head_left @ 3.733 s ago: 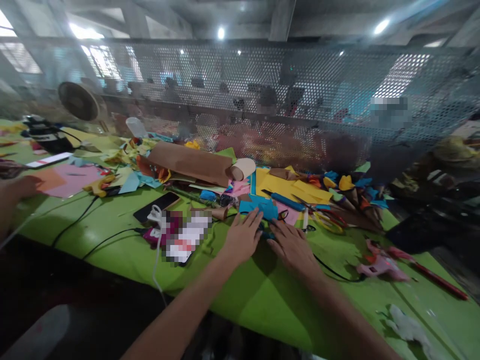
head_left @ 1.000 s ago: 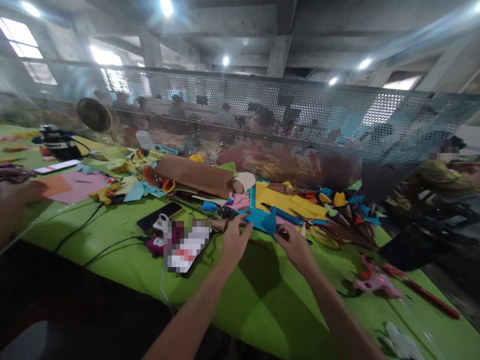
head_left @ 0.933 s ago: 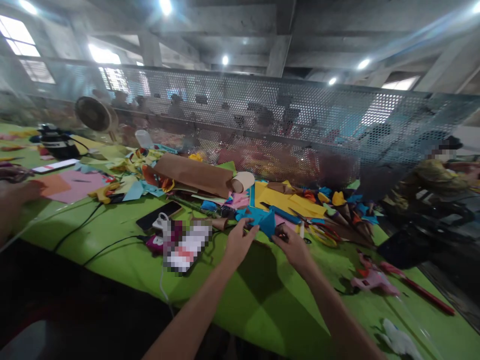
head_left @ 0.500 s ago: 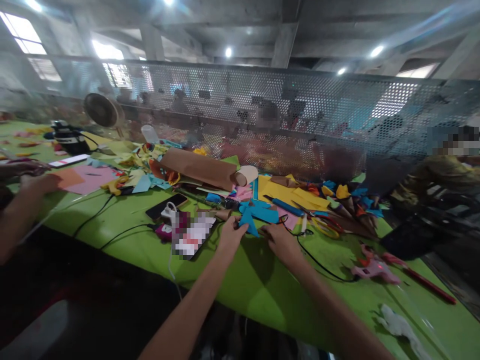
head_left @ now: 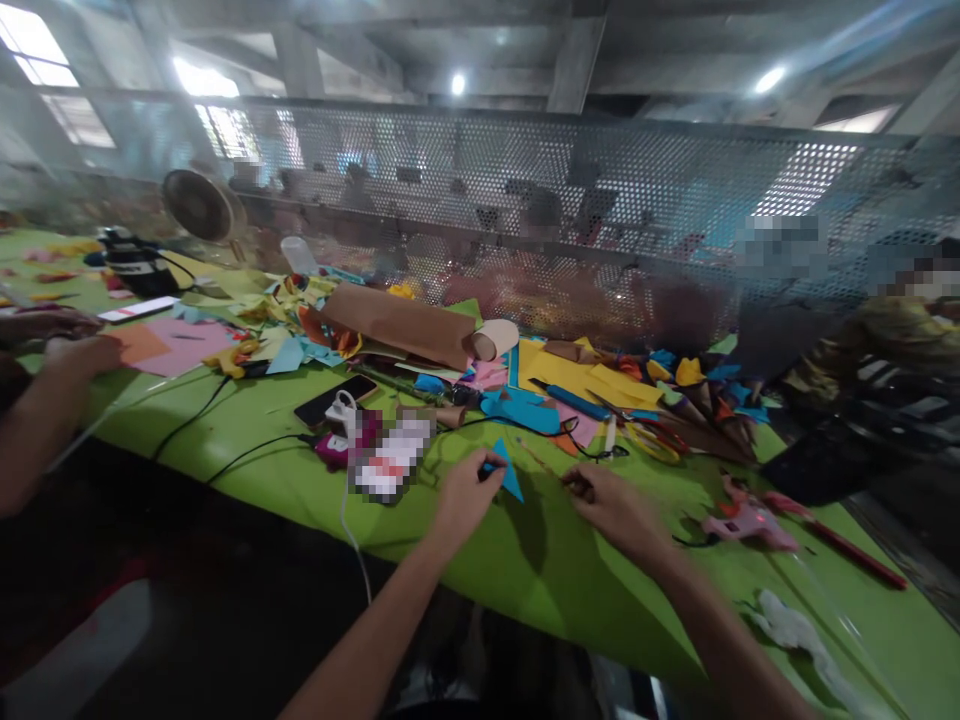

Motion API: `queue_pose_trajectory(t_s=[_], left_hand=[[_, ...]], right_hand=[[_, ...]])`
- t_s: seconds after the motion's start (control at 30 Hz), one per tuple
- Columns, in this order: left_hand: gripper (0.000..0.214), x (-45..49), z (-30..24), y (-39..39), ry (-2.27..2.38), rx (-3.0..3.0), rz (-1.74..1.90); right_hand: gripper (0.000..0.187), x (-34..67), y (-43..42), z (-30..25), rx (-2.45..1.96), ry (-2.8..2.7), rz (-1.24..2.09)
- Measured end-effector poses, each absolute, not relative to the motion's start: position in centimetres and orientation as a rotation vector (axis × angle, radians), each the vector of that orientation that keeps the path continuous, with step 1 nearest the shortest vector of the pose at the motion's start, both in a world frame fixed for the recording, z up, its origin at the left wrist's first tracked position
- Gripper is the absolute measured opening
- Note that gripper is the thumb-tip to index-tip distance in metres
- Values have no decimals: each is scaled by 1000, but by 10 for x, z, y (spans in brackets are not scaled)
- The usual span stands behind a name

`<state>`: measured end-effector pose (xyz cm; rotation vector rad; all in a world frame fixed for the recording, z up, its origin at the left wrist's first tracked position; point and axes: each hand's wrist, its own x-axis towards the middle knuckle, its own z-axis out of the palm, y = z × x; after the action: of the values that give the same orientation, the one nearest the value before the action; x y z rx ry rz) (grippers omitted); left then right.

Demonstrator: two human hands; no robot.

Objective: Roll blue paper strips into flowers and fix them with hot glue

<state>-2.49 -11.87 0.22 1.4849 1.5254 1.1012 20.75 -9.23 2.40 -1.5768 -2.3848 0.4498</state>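
My left hand [head_left: 463, 492] is closed in a pinch on a small blue paper triangle [head_left: 511, 480], held just above the green table [head_left: 247, 420]. My right hand [head_left: 613, 505] is beside it, to the right. Its fingers are curled around something small and dark that motion blur hides. A pile of blue paper pieces [head_left: 525, 408] lies just beyond both hands. A black cable [head_left: 592, 455] loops across the table between that pile and my hands.
Beyond lie a brown paper roll [head_left: 401, 325], yellow sheets [head_left: 577, 378], scissors [head_left: 654, 440], paper cones [head_left: 705, 410] and a phone [head_left: 335, 399]. A pink glue gun [head_left: 744, 522] sits right. Another person's hand [head_left: 75, 355] rests at left. A perforated metal screen [head_left: 525, 200] backs the table.
Both hands have drawn back from the paper pile toward the table's near edge. The left hand carries a small blue triangle with it; the larger blue pieces stay behind.
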Motion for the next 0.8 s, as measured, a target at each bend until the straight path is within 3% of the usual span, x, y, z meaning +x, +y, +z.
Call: queue_pose_trajectory(t_s=[0.13,0.33,0.57,0.7,0.8], left_hand=[[16,-11,8,-127,1477,1877,842],[43,-11,13,-138,1680,2156,629],[25,-34,17,-155,1811,2251,731],[33,-35,14,-155,1672,2430,790],[28,-32,7,-153,1585,2471,699]], right_hand=[[24,218,-98,16,-1449,-2201,619],[21,202,-107,5,-1306,-2176,677],[26,189,-117,10,-1253,-2384,418],[28,184,-120,14,-1203,-2438,364],[25,184,-121,17,-1162,-2469,389]])
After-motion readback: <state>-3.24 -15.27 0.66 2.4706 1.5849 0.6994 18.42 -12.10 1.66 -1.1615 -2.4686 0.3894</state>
